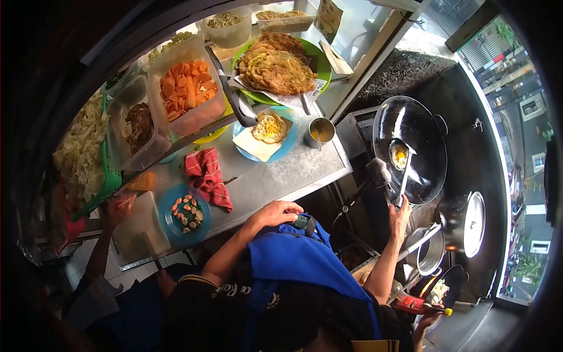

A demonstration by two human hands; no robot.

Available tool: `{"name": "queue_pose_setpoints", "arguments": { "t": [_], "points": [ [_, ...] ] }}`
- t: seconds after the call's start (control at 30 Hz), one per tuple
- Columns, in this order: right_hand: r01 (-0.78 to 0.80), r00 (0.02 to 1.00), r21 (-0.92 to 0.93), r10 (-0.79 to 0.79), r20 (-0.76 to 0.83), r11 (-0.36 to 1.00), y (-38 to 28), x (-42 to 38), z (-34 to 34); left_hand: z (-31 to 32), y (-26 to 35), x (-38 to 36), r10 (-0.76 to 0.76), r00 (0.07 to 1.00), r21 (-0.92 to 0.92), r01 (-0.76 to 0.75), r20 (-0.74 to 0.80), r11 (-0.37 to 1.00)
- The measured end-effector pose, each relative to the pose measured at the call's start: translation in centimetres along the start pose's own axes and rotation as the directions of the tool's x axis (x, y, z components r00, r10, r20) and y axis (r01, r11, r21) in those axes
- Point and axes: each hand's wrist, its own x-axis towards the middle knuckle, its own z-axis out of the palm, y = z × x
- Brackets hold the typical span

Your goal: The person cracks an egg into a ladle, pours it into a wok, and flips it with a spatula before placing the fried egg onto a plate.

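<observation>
My right hand [400, 216] is closed round the handle of a metal spatula [404, 179], whose head is at the egg [400, 156] inside a large black wok [427, 135]. The egg is yellow with white edges. My left hand [275, 213] rests at the front of my blue apron [293, 255], fingers laid out over a dark bundle at the waist. It holds nothing that I can see. A blue plate [239, 146] on the steel counter bears a paper sheet and a fried egg [269, 128]. A metal cup [321, 132] stands beside it.
A co-worker at left holds a knife [150, 249] over a cutting board [138, 226], near a blue plate [167, 217] of sliced pieces. Another person's hand holds a red sauce bottle [417, 304] at lower right. Pots [427, 252] stand by the wok; a red cloth [206, 176] lies on the counter.
</observation>
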Motion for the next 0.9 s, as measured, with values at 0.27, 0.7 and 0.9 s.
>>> {"name": "queue_pose_setpoints", "arguments": {
  "t": [0.27,0.7,0.9],
  "points": [
    [-0.076,0.997,-0.142,0.076,-0.007,0.987,1.0,4.0,0.6,-0.1,-0.6,1.3,0.007,0.999,-0.045,-0.005,0.043,0.999],
    [-0.081,0.968,0.502,0.188,-0.167,0.861,3.1,2.3,-3.4,0.1,-0.7,2.8,-0.067,0.992,-0.068,0.075,0.107,0.995],
    [-0.189,0.959,0.650,0.282,-0.040,0.736,0.8,-1.6,-6.3,0.3,-0.6,3.7,-0.078,0.986,-0.055,0.087,0.150,0.995]
  ]
}}
